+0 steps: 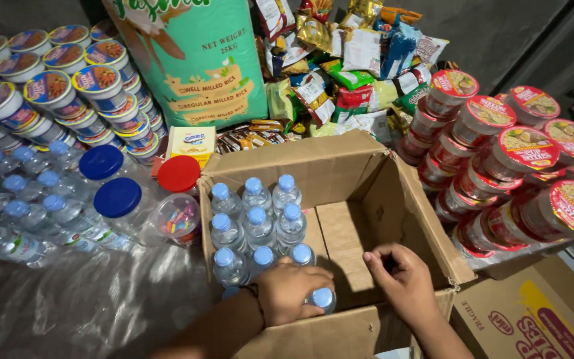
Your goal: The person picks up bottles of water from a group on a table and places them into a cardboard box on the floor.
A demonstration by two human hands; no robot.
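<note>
Head view looks down on your two hands inside an open cardboard box [340, 173]. Your left hand [291, 291] is clenched over a small water bottle with a blue cap [322, 298] at the 6 o'clock edge of the box, pressing it in beside the others so it stands in line. Your right hand [403, 282] rests on the box's bare floor just to the 3 o'clock side of that bottle, fingers curled and grasping nothing, seemingly bracing there.

Packed water bottles [257, 223] fill the 9 o'clock half of the box in tight upright rows, caps up, so each props its neighbour; the 3 o'clock half is bare cardboard.

Outside the box, at 9 o'clock, lie loose water bottles [21, 213] and clear jars with blue lids [117, 197] and a red lid [179, 173]. At 11 o'clock stand stacked noodle cups [48, 86], at 12 o'clock a green rice sack [194, 60] and a heap of snack packets [347, 60], and at 3 o'clock red-lidded noodle cups [519, 159].
</note>
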